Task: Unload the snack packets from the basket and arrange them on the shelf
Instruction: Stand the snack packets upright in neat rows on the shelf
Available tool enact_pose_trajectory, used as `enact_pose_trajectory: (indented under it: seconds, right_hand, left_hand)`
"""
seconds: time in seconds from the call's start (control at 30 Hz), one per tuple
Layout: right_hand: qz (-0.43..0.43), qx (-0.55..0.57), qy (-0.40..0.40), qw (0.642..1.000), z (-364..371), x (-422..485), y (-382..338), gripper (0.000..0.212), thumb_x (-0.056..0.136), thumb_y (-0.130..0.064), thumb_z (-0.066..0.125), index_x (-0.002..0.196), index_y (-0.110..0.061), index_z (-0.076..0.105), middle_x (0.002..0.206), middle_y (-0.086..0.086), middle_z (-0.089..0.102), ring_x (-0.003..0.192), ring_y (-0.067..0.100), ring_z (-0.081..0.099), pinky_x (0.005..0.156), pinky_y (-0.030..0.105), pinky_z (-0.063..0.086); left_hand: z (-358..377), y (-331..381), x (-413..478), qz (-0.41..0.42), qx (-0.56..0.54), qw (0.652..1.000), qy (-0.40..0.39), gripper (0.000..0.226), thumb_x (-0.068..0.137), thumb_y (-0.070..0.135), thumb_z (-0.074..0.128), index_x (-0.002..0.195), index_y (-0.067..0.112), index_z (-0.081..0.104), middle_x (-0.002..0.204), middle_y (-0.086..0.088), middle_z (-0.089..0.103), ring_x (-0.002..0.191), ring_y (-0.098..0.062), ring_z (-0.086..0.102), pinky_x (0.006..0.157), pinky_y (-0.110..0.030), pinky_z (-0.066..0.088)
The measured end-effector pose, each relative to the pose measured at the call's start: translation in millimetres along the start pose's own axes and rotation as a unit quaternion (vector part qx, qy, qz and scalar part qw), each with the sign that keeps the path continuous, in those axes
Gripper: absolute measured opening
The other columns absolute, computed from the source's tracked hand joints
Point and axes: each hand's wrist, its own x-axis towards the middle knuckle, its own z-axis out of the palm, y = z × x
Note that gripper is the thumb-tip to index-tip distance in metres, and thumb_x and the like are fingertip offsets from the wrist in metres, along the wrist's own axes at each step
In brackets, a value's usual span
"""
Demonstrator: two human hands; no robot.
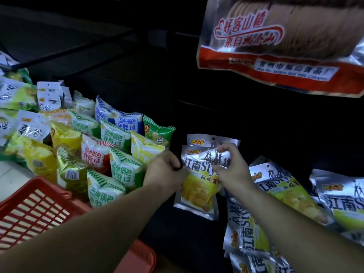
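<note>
A silver and yellow snack packet (199, 186) stands on the dark shelf (177, 229), with a second like packet (199, 141) right behind it. My left hand (165, 170) pinches its left edge. My right hand (230, 166) grips its upper right corner. Several more silver packets (279, 192) lie flat to the right. The red plastic basket (33, 209) sits at the lower left, partly under my left forearm; I see no packets inside its visible part.
Rows of green, blue, red and yellow puffed packets (116, 138) stand left of my hands. A large red and silver packet (275, 42) hangs at the upper right. The back of the shelf is dark.
</note>
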Motion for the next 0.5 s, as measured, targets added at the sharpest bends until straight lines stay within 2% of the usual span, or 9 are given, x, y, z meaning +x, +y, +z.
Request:
enact_pose_trajectory:
  seconds: [0.07,0.17,0.27,0.37,0.4,0.43,0.5]
  right_hand:
    - [0.003,0.003,0.013,1.000,5,17,-2,0.038,0.095,0.000,0.063,0.107,-0.033,0.049,0.097,0.002,0.049,0.031,0.004,0.037,0.036,0.020,0.034]
    - [-0.005,-0.004,0.031,1.000,18,41,-3,0.039,0.094,0.000,0.063,0.106,-0.034,0.049,0.092,-0.002,0.047,0.036,0.004,0.042,0.036,0.017,0.034]
    - [-0.019,-0.021,0.041,0.999,29,58,7,0.043,0.092,0.000,0.064,0.105,-0.040,0.051,0.103,-0.001,0.050,0.057,0.001,0.047,0.040,0.010,0.035]
    - [-0.013,-0.027,0.061,0.998,28,59,22,0.050,0.092,-0.005,0.067,0.121,-0.045,0.057,0.130,0.000,0.041,0.083,0.009,0.052,0.053,0.001,0.039]
    - [-0.013,-0.031,0.060,0.998,26,57,28,0.055,0.093,-0.009,0.070,0.130,-0.046,0.055,0.132,-0.003,0.036,0.091,0.009,0.049,0.058,-0.003,0.038]
    - [-0.017,-0.038,0.054,0.998,24,53,34,0.060,0.093,-0.014,0.072,0.139,-0.046,0.051,0.133,-0.008,0.030,0.099,0.004,0.043,0.063,-0.008,0.034]
    - [-0.029,-0.056,0.056,0.996,20,43,46,0.062,0.093,-0.023,0.074,0.146,-0.043,0.048,0.137,-0.013,0.025,0.110,-0.007,0.033,0.072,-0.013,0.026]
  left_hand:
    - [8,3,3,0.014,0.035,0.994,-0.101,0.030,0.078,0.030,0.084,0.101,0.025,0.067,0.096,0.004,0.069,0.084,-0.015,0.066,0.074,-0.024,0.054]
    - [31,2,11,0.020,0.058,0.977,-0.204,0.058,0.081,0.026,0.080,0.134,0.034,0.058,0.115,0.005,0.061,0.098,-0.014,0.063,0.086,-0.021,0.052]
    - [59,-18,16,0.015,0.027,0.979,-0.201,0.080,0.076,0.036,0.078,0.149,0.040,0.044,0.140,0.000,0.046,0.121,-0.015,0.056,0.105,-0.025,0.047]
    - [76,-38,8,-0.012,-0.023,0.981,-0.193,0.077,0.085,0.031,0.078,0.153,0.035,0.041,0.155,-0.003,0.020,0.150,-0.014,0.025,0.116,-0.016,0.026]
    - [81,-43,7,-0.009,-0.028,0.980,-0.198,0.075,0.087,0.030,0.076,0.153,0.034,0.040,0.159,-0.004,0.014,0.155,-0.013,0.014,0.116,-0.012,0.020]
    - [85,-47,6,-0.008,-0.039,0.979,-0.200,0.074,0.089,0.029,0.076,0.154,0.034,0.040,0.162,-0.002,0.010,0.155,-0.011,0.011,0.115,-0.011,0.019]
    - [88,-50,8,-0.016,-0.064,0.977,-0.200,0.072,0.090,0.024,0.075,0.154,0.032,0.041,0.163,0.000,0.006,0.144,-0.001,0.023,0.106,-0.004,0.024]
